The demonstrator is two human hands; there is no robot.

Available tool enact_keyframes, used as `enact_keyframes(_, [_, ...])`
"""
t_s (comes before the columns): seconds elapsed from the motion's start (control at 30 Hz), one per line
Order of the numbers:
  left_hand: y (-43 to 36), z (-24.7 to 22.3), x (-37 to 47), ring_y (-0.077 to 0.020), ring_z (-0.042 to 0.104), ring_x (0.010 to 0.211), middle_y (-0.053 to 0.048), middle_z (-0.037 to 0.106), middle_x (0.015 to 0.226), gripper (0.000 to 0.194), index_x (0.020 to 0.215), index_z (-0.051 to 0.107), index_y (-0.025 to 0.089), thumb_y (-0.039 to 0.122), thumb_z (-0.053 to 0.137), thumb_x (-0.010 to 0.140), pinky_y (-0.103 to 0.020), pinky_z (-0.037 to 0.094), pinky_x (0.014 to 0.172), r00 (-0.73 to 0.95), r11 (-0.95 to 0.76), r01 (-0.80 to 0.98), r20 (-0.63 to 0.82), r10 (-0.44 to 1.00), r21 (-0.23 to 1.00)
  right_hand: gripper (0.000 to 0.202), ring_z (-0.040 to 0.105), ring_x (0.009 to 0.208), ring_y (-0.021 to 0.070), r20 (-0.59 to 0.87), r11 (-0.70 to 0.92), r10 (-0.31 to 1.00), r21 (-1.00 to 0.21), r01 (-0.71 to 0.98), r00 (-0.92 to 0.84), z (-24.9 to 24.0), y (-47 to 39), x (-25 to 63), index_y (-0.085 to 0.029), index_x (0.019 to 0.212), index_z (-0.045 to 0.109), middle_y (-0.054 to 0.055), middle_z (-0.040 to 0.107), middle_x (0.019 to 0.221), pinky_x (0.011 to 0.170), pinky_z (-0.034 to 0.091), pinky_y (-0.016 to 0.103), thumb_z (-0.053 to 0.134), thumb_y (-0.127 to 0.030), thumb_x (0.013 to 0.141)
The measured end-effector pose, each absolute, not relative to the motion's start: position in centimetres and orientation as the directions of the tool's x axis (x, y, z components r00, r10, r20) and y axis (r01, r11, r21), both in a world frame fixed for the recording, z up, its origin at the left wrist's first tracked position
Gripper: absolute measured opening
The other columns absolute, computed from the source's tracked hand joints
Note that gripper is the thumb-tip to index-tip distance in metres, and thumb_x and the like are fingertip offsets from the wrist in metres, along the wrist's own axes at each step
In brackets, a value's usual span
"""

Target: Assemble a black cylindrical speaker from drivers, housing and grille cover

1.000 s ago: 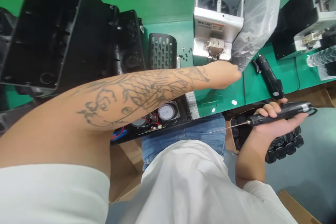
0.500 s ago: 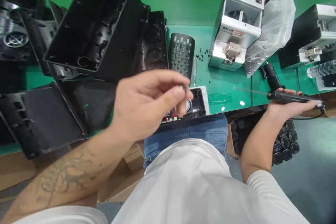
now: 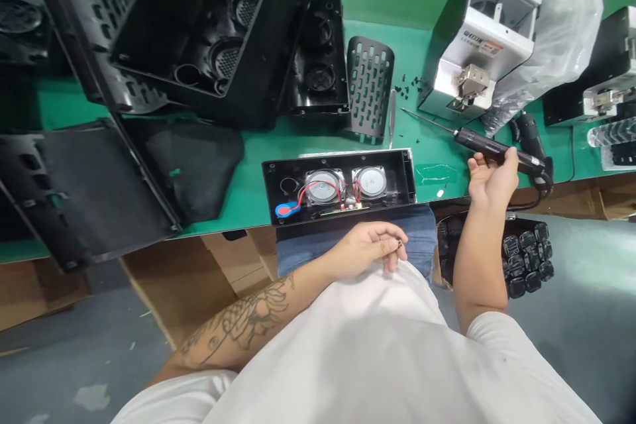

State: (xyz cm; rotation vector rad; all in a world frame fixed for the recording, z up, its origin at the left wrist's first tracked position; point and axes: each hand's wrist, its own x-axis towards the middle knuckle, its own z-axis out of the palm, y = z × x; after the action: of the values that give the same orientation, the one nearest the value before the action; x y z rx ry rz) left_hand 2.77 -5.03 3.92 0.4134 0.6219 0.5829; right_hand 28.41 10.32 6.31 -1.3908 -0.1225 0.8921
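My left hand (image 3: 370, 248) is in front of my shirt, below the bench edge, its thumb and fingertips pinching a small dark screw (image 3: 399, 243). Over the bench's right part, my right hand (image 3: 494, 175) holds a black electric screwdriver (image 3: 497, 148), its long thin bit pointing left toward loose screws (image 3: 410, 87). Between the hands and the wall lies an open black speaker housing (image 3: 392, 195) at the bench edge. Inside it are two round speakers (image 3: 324, 185), red wires, a small circuit board and a blue-and-red round part (image 3: 287, 210).
Large black housings (image 3: 268, 73) are stacked at the left. A perforated black grille (image 3: 370, 86) and silver tweezers (image 3: 392, 119) lie behind the speaker housing. A white screw-feeder machine (image 3: 484, 40) and a plastic bag (image 3: 561, 46) stand at the right.
My left hand has moved down and back from over the speaker housing, which now shows fully. My right hand has brought the screwdriver left, closer to the loose screws. The view has shifted.
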Motion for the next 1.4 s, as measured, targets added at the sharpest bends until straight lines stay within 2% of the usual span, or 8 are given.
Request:
enact_keyframes(0.17, [-5.0, 1.7, 2.8, -0.0134, 0.072, 0.062, -0.006, 0.081, 0.085, 0.072, 0.102, 0.074, 0.014, 0.069, 0.105, 0.067, -0.026, 0.060, 0.061, 0.624, 0.770, -0.430, -0.461, 0.631, 0.472, 0.029, 0.076, 0.095, 0.0241, -0.537, -0.216, 0.623, -0.817, -0.535, 0.568, 9.5, 8.9, 27.7, -0.009, 0.114, 0.050, 0.014, 0.064, 0.108, 0.063, 0.069, 0.024, 0.026, -0.023, 0.124])
enact_keyframes(0.37, [-4.6, 0.5, 2.5, -0.0133, 0.072, 0.066, -0.005, 0.081, 0.088, 0.067, 0.104, 0.072, 0.014, 0.062, 0.105, 0.071, -0.026, 0.059, 0.063, 0.613, 0.763, -0.460, -0.460, 0.643, 0.454, 0.035, 0.061, 0.140, 0.0422, -0.592, -0.195, 0.576, -0.769, -0.609, 0.563, 12.0, 7.7, 28.2, -0.003, 0.135, 0.051, 0.029, 0.055, 0.138, 0.070, 0.074, 0.039, 0.026, -0.023, 0.120])
enact_keyframes(0.57, [-4.8, 0.1, 2.2, -0.0140, 0.074, 0.071, -0.007, 0.082, 0.090, 0.056, 0.106, 0.071, 0.013, 0.049, 0.103, 0.078, -0.027, 0.058, 0.067, 0.621, 0.766, -0.484, -0.451, 0.641, 0.422, 0.056, 0.070, 0.126, 0.0346, -0.608, -0.310, 0.582, -0.780, -0.543, 0.541, 12.0, 5.6, 26.6, 0.013, 0.155, 0.043, 0.031, 0.060, 0.128, 0.074, 0.073, 0.030, 0.024, -0.022, 0.117])
enact_keyframes(0.77, [-5.3, -0.3, 2.0, -0.0166, 0.077, 0.075, -0.009, 0.083, 0.093, 0.053, 0.105, 0.069, 0.013, 0.043, 0.103, 0.079, -0.029, 0.060, 0.072, 0.625, 0.773, -0.524, -0.456, 0.634, 0.356, 0.033, 0.076, 0.107, 0.0205, -0.585, -0.326, 0.581, -0.804, -0.497, 0.566, 9.7, 3.9, 26.8, -0.003, 0.125, 0.054, 0.019, 0.065, 0.123, 0.080, 0.071, 0.023, 0.029, -0.015, 0.108])
enact_keyframes(0.97, [-5.4, -0.7, 1.8, -0.0167, 0.078, 0.077, -0.009, 0.083, 0.093, 0.054, 0.109, 0.072, 0.012, 0.045, 0.103, 0.080, -0.029, 0.060, 0.074, 0.644, 0.786, -0.528, -0.452, 0.617, 0.321, 0.047, 0.062, 0.068, 0.0104, -0.086, -0.065, 0.867, -0.996, -0.060, 0.492, 5.4, -0.2, 27.2, -0.011, 0.119, 0.056, 0.001, 0.061, 0.089, 0.055, 0.055, 0.014, 0.072, -0.033, 0.081])
enact_keyframes(1.07, [-5.3, -1.0, 2.1, -0.0149, 0.077, 0.076, -0.007, 0.082, 0.091, 0.055, 0.109, 0.073, 0.013, 0.049, 0.104, 0.080, -0.027, 0.059, 0.073, 0.647, 0.791, -0.515, -0.455, 0.612, 0.331, 0.030, 0.058, 0.063, 0.0076, 0.124, 0.094, 0.926, -0.990, 0.101, 0.356, 3.2, -3.5, 25.0, -0.014, 0.103, 0.059, -0.002, 0.059, 0.084, 0.057, 0.053, 0.012, 0.077, -0.035, 0.094])
enact_keyframes(1.23, [-5.0, -1.8, 2.8, -0.0131, 0.074, 0.071, -0.006, 0.081, 0.085, 0.065, 0.102, 0.076, 0.012, 0.053, 0.111, 0.066, -0.027, 0.059, 0.070, 0.632, 0.796, -0.454, -0.485, 0.605, 0.401, 0.031, 0.074, 0.094, 0.0139, -0.004, 0.012, 0.997, -0.979, 0.205, -0.076, -0.5, -7.1, 22.8, -0.012, 0.120, 0.079, 0.010, 0.070, 0.113, 0.082, 0.064, 0.015, 0.079, -0.043, 0.117])
enact_keyframes(1.4, [-4.7, -2.5, 2.5, -0.0101, 0.067, 0.067, -0.004, 0.076, 0.080, 0.074, 0.091, 0.076, 0.011, 0.067, 0.110, 0.058, -0.025, 0.054, 0.065, 0.591, 0.778, -0.459, -0.506, 0.628, 0.429, 0.052, 0.072, 0.117, 0.0204, 0.010, 0.071, 0.974, -0.961, 0.266, -0.224, -3.0, -7.2, 23.5, -0.016, 0.123, 0.085, 0.012, 0.068, 0.126, 0.105, 0.065, 0.026, 0.074, -0.068, 0.119])
